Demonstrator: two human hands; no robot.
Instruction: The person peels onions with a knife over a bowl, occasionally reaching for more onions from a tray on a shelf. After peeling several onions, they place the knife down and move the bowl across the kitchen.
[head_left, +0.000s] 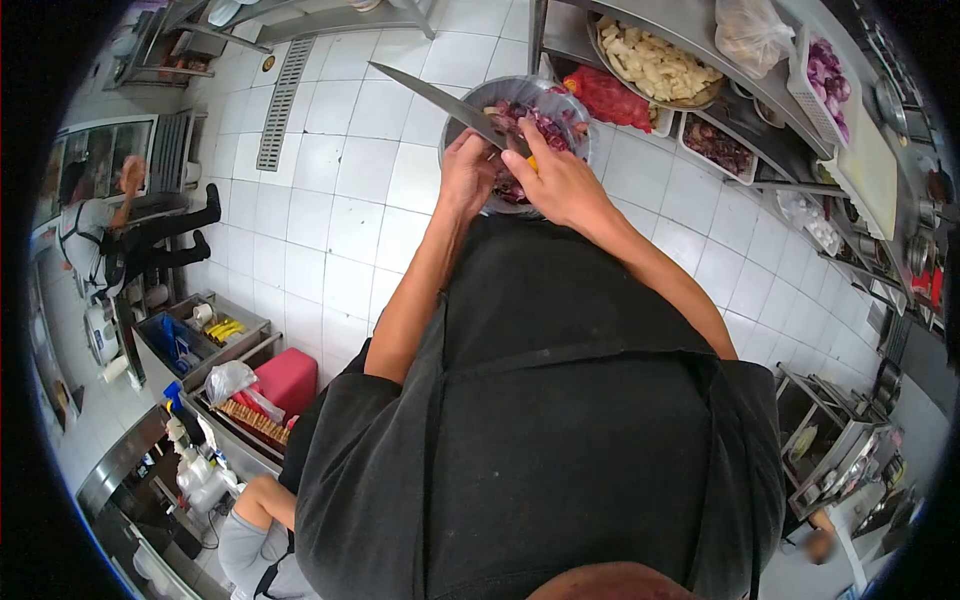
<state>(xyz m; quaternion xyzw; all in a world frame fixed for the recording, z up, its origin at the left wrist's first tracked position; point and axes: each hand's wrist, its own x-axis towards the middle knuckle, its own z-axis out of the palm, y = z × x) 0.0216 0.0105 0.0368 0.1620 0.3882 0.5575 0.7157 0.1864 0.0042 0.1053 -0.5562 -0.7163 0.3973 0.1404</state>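
Observation:
My right hand is closed round the yellow handle of a large kitchen knife. Its long blade points up and to the left. My left hand is beside the blade near the handle, fingers curled and pressed together; whatever they hold is hidden. Both hands are over a round bin with a plastic liner. Inside lie purple-red onion peels and scraps, partly covered by my hands and the knife.
At the right, a metal shelf carries a big bowl of pale cut pieces, a red mesh sack, a tray of dark red pieces and a white basket of red onions. A cutting board lies nearby. Other people are at the left and lower edges.

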